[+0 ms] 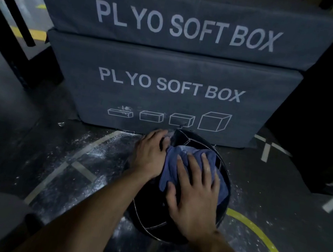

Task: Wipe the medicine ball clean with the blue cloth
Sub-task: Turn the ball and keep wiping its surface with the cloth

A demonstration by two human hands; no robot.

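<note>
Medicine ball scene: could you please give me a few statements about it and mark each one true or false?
1. The right hand lies flat on the cloth. True.
2. The cloth is red. False: it is blue.
3. The left hand rests on the ball beside the cloth. True.
4. The ball sits on top of the boxes. False: it is on the floor in front of them.
5. The boxes read PLYO SOFT BOX. True.
6. The floor is spotless. False: white dust is scattered around the ball.
</note>
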